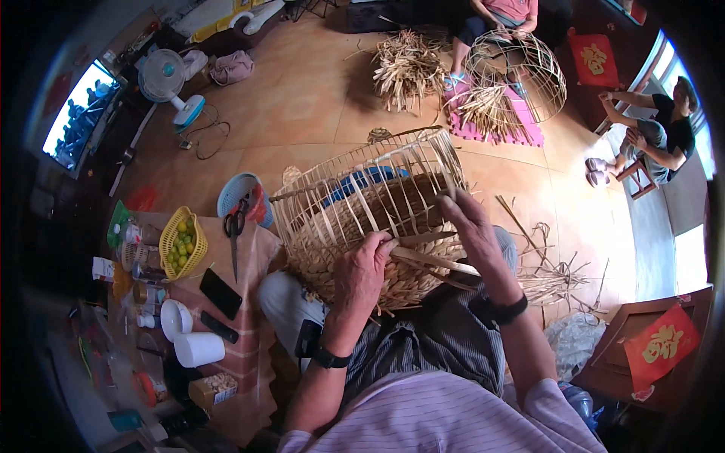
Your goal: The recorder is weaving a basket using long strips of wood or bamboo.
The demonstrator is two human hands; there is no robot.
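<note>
A half-woven basket [310, 264] lies on its side across my lap. Its lower part is covered in thick braided straw, while the upper part shows bare pale ribs. With fingers pinched together, my left hand [364, 268] grips a flat straw strip [423, 238] at the weaving edge. My right hand [474, 230] is raised by the basket's right end, its thumb and fingertips closed near a pale strip; what exactly sits in them is blurred. Loose strip ends [438, 262] stick out between my hands. Through the ribs, something blue [362, 183] shows.
On my left, a covered table [253, 302] bears scissors [235, 234], a yellow basket of green fruit [181, 245], a phone [221, 294] and white cups [200, 349]. Straw scraps [563, 279] lie on the floor at right. Two people sit farther off, one holding a basket frame [547, 64].
</note>
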